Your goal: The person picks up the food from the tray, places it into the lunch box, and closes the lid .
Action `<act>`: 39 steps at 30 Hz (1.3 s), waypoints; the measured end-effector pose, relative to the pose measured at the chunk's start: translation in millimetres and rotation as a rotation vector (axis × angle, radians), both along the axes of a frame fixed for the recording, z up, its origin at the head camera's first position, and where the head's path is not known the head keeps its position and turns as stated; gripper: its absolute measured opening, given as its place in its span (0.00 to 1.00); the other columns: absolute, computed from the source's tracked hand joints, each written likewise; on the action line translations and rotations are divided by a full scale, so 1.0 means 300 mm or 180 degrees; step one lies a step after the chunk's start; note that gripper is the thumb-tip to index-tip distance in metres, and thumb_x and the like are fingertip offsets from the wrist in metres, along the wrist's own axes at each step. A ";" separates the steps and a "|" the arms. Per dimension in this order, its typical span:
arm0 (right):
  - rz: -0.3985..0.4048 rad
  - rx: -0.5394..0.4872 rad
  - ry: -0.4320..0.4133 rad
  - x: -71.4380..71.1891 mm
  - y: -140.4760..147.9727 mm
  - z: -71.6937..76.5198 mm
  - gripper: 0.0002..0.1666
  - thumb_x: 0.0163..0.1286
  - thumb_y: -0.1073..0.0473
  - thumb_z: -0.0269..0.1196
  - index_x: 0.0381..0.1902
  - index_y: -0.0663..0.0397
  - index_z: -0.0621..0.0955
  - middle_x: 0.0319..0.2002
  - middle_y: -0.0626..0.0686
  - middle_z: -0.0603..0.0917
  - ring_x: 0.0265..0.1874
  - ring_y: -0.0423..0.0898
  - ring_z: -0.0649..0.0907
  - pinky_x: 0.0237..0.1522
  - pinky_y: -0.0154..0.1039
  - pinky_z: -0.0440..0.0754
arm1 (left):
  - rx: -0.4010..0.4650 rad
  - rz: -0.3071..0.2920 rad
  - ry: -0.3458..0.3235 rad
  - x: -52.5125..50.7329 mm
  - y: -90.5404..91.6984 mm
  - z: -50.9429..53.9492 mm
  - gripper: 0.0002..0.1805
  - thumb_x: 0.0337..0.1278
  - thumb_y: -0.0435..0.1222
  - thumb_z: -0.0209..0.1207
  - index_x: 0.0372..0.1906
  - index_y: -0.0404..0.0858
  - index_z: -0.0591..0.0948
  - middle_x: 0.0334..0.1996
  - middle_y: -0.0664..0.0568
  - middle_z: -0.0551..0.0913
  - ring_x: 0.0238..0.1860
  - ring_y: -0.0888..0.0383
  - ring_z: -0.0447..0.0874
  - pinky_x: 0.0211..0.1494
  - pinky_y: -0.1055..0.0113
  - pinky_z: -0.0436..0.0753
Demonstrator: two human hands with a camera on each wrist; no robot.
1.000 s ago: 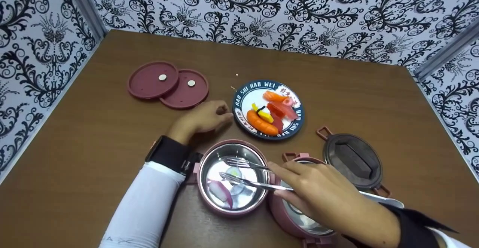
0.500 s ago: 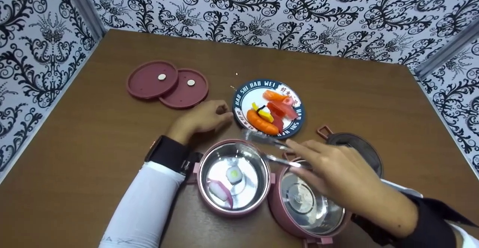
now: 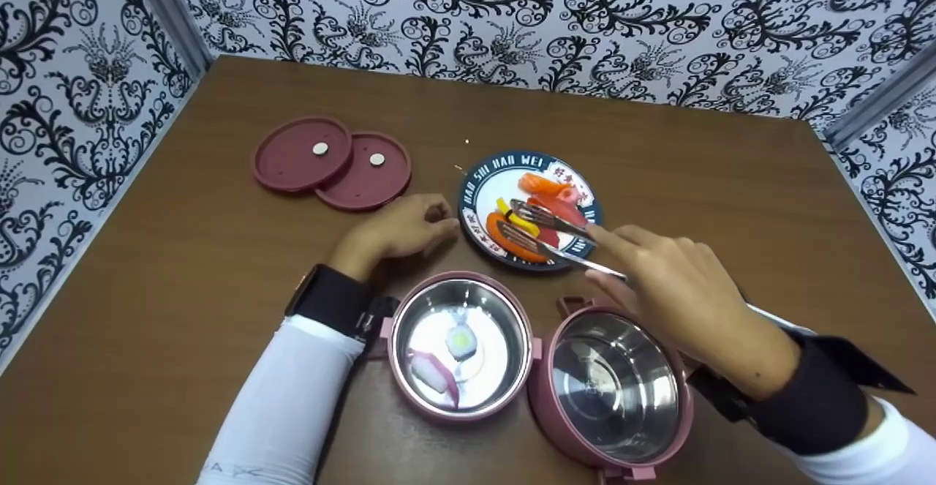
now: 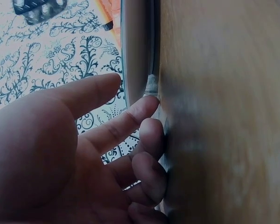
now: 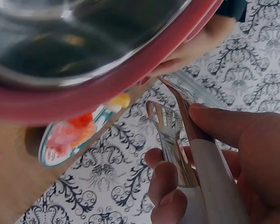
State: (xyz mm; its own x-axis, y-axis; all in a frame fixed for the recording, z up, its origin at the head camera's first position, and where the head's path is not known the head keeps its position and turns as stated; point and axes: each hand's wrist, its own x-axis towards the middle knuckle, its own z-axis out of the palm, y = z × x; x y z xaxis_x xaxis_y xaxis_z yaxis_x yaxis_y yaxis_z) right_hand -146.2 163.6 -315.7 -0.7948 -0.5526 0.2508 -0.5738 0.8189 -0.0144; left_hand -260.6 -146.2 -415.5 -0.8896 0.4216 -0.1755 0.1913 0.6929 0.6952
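Observation:
In the head view, the right hand (image 3: 676,302) holds metal tongs (image 3: 559,254), their tips apart over the yellow piece (image 3: 528,227) and the orange piece (image 3: 504,240) on the blue-rimmed plate (image 3: 468,211). The right wrist view shows thumb and fingers pinching the tongs (image 5: 177,163). Loosely curled, the left hand (image 3: 398,232) rests on the table at the plate's left edge; the left wrist view shows that hand (image 4: 98,154) beside the plate's rim, holding nothing. Inside the left pink pot (image 3: 395,368) lie a white piece with a green centre (image 3: 461,341) and a white-and-purple piece (image 3: 431,375).
To the right of the left pot stands a deeper pink pot (image 3: 541,412) with nothing in it. Two dark red lids (image 3: 292,163) overlap at the back left, each with a small white disc. A patterned wall (image 3: 512,24) borders the table's back.
The right hand has moved the tongs from above the left pot up and away to the plate. The left hand has stayed beside the plate. The pieces in the pot remain there.

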 end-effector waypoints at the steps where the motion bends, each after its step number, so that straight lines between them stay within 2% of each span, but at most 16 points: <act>1: -0.0020 0.0012 0.0010 -0.008 0.002 -0.002 0.29 0.63 0.53 0.71 0.60 0.58 0.81 0.46 0.58 0.88 0.28 0.56 0.87 0.25 0.52 0.81 | -0.0001 -0.0003 0.0006 0.001 0.001 -0.001 0.14 0.70 0.49 0.56 0.47 0.44 0.80 0.20 0.54 0.78 0.25 0.57 0.80 0.51 0.59 0.77; 6: -0.0125 0.0070 -0.0029 -0.040 0.014 -0.011 0.29 0.65 0.52 0.70 0.61 0.58 0.80 0.47 0.59 0.88 0.31 0.59 0.87 0.27 0.54 0.82 | -0.0006 -0.0009 -0.0033 0.006 0.001 -0.008 0.14 0.70 0.49 0.56 0.47 0.44 0.80 0.20 0.54 0.79 0.23 0.58 0.79 0.48 0.60 0.76; 12: -0.0212 0.0095 -0.0140 -0.061 0.024 -0.016 0.29 0.65 0.52 0.69 0.61 0.59 0.80 0.48 0.62 0.87 0.33 0.61 0.87 0.31 0.57 0.83 | -0.0009 0.0014 -0.0018 0.005 0.005 -0.007 0.14 0.70 0.50 0.55 0.48 0.45 0.80 0.23 0.53 0.79 0.26 0.57 0.79 0.50 0.59 0.76; 26: -0.0221 0.0112 -0.0334 -0.089 0.022 -0.034 0.28 0.66 0.54 0.69 0.60 0.61 0.81 0.46 0.61 0.87 0.33 0.60 0.87 0.31 0.57 0.82 | -0.0038 0.0027 -0.0064 0.005 0.002 -0.003 0.15 0.70 0.51 0.55 0.48 0.46 0.79 0.21 0.53 0.79 0.26 0.56 0.80 0.49 0.59 0.76; 29: -0.0202 0.0114 -0.0334 -0.092 0.021 -0.031 0.27 0.65 0.54 0.69 0.60 0.61 0.81 0.44 0.60 0.88 0.32 0.60 0.86 0.30 0.57 0.82 | -0.0037 0.0027 -0.0005 0.002 0.002 0.002 0.15 0.70 0.50 0.55 0.49 0.45 0.80 0.26 0.50 0.82 0.33 0.53 0.82 0.52 0.58 0.77; 33: -0.0154 0.0095 -0.0341 -0.094 0.025 -0.029 0.27 0.65 0.56 0.69 0.59 0.62 0.81 0.44 0.60 0.88 0.32 0.60 0.87 0.30 0.57 0.82 | -0.0050 0.0002 0.0045 -0.002 0.003 0.006 0.16 0.70 0.49 0.55 0.51 0.43 0.80 0.40 0.47 0.84 0.45 0.50 0.81 0.58 0.55 0.76; 35: -0.0127 0.0081 -0.0361 -0.096 0.027 -0.030 0.27 0.65 0.56 0.69 0.59 0.62 0.81 0.45 0.61 0.88 0.33 0.59 0.87 0.30 0.56 0.83 | -0.0065 -0.0002 0.0026 -0.003 0.002 0.005 0.16 0.70 0.49 0.55 0.51 0.43 0.80 0.45 0.46 0.84 0.48 0.49 0.81 0.60 0.54 0.76; 36: -0.0119 0.0075 -0.0370 -0.096 0.027 -0.030 0.27 0.65 0.56 0.69 0.60 0.62 0.81 0.45 0.61 0.88 0.33 0.59 0.87 0.31 0.56 0.83 | -0.0068 0.0005 0.0017 -0.003 0.001 0.005 0.16 0.70 0.49 0.55 0.51 0.43 0.80 0.45 0.46 0.84 0.48 0.50 0.81 0.60 0.54 0.76; 39: -0.0121 0.0053 -0.0374 -0.097 0.029 -0.028 0.27 0.66 0.56 0.69 0.60 0.61 0.80 0.45 0.60 0.88 0.34 0.59 0.87 0.31 0.55 0.84 | -0.0036 0.0047 -0.0007 -0.005 0.000 0.002 0.15 0.70 0.49 0.55 0.50 0.44 0.80 0.36 0.47 0.85 0.41 0.50 0.82 0.58 0.54 0.76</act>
